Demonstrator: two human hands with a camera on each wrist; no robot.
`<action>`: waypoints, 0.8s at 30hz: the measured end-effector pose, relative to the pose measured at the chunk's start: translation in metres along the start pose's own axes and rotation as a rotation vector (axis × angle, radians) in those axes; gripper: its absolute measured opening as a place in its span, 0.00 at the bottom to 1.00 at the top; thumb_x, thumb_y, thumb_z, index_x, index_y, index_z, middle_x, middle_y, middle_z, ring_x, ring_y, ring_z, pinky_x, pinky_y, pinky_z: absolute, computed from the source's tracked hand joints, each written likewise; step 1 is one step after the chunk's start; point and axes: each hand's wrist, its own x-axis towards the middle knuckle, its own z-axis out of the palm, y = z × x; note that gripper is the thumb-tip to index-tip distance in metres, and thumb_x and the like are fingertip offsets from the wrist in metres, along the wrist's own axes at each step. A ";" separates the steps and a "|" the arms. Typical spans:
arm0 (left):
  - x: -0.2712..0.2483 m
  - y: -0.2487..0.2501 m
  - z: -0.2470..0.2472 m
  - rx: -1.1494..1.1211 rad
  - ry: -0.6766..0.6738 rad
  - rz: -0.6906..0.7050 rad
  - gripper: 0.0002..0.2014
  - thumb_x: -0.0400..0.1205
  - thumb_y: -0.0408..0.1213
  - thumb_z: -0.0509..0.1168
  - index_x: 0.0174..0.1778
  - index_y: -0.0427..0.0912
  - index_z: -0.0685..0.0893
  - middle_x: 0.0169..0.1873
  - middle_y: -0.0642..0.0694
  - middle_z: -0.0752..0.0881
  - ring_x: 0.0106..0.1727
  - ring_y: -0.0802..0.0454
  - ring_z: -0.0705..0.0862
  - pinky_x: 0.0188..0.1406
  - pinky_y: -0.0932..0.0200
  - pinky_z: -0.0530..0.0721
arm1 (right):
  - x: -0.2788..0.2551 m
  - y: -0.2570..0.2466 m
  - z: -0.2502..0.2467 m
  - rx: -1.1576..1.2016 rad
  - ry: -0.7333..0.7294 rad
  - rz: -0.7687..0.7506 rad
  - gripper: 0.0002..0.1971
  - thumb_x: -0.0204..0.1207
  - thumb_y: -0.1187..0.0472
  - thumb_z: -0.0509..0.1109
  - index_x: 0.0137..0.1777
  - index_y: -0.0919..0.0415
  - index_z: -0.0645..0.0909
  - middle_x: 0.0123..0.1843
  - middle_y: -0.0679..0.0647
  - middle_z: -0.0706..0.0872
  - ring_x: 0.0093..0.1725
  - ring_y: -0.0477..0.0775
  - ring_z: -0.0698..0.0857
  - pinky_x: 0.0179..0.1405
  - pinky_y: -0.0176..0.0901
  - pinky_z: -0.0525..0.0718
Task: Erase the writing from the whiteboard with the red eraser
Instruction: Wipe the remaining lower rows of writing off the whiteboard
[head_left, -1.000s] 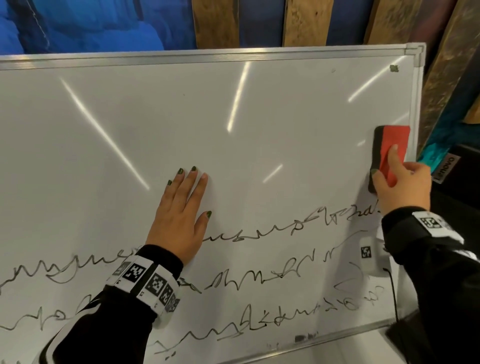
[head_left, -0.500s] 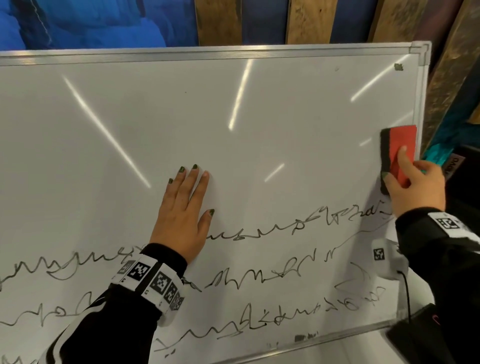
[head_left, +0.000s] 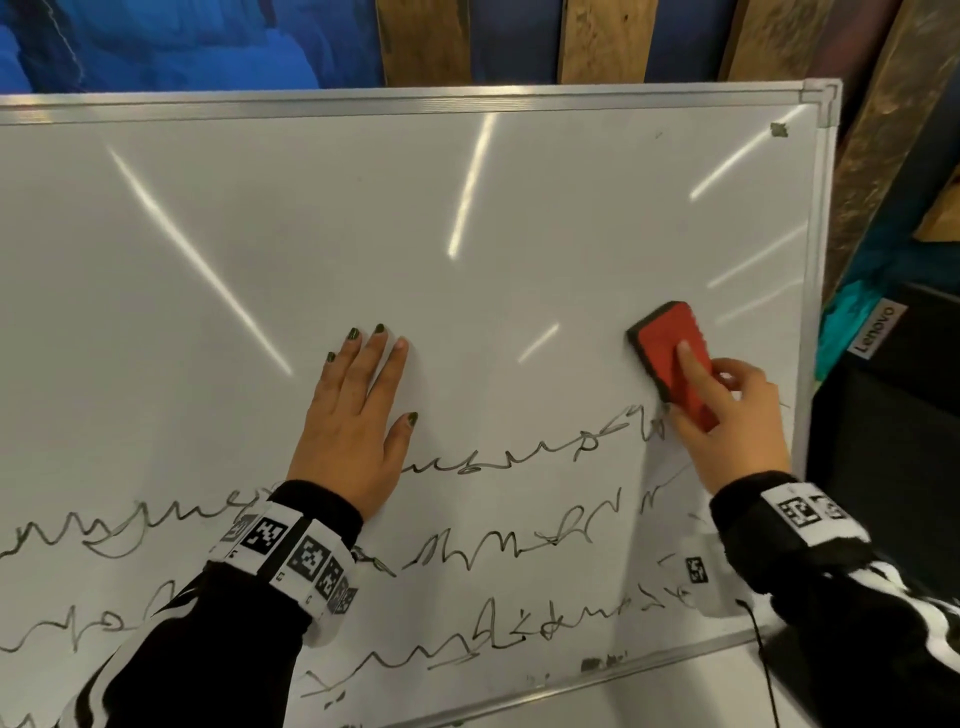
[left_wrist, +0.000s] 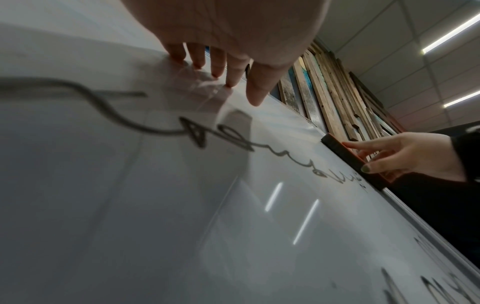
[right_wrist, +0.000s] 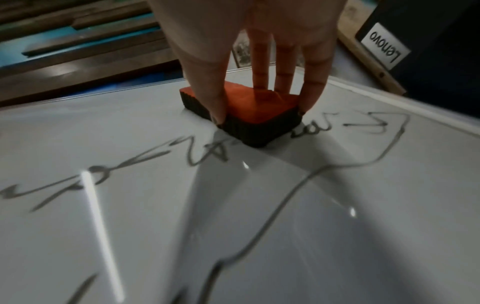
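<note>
The whiteboard (head_left: 467, 249) leans tilted and fills most of the head view. Its upper half is bare; several lines of black scribble (head_left: 509, 457) cross the lower half. My right hand (head_left: 727, 415) grips the red eraser (head_left: 670, 353) by its black felt sides, thumb on one edge, index finger on the red back. The eraser (right_wrist: 246, 109) lies flat on the board at the right end of the top scribble line (right_wrist: 202, 156). My left hand (head_left: 358, 415) presses flat on the board's middle with straight fingers (left_wrist: 218, 65), just above the writing.
Wooden planks (head_left: 602, 36) and blue fabric (head_left: 182, 41) stand behind the board. A black Lenovo box (head_left: 893, 374) sits just past the board's right frame (head_left: 821, 312). A small dark mark (head_left: 778, 130) sits near the top right corner.
My right hand has swept the eraser left and down from the board's right frame onto the end of the top scribble line. The left hand has stayed put.
</note>
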 end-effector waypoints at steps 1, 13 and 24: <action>0.000 -0.001 -0.001 0.004 -0.003 0.007 0.31 0.81 0.48 0.48 0.81 0.43 0.55 0.81 0.44 0.56 0.81 0.48 0.48 0.80 0.56 0.42 | 0.008 0.003 -0.005 -0.014 0.005 0.021 0.33 0.72 0.66 0.73 0.76 0.48 0.70 0.67 0.66 0.71 0.63 0.64 0.71 0.66 0.46 0.70; 0.001 -0.001 -0.003 0.002 -0.014 0.019 0.31 0.81 0.48 0.48 0.81 0.42 0.56 0.80 0.43 0.56 0.81 0.48 0.48 0.80 0.54 0.43 | -0.002 0.040 -0.016 -0.076 -0.027 0.256 0.33 0.75 0.59 0.71 0.79 0.45 0.63 0.68 0.62 0.68 0.67 0.64 0.70 0.70 0.53 0.70; 0.001 0.003 -0.004 -0.001 -0.024 -0.005 0.32 0.81 0.50 0.47 0.82 0.43 0.54 0.81 0.44 0.55 0.82 0.48 0.47 0.80 0.58 0.39 | -0.036 0.053 -0.003 0.049 0.019 0.484 0.33 0.76 0.60 0.70 0.77 0.36 0.62 0.69 0.57 0.66 0.67 0.61 0.72 0.70 0.52 0.72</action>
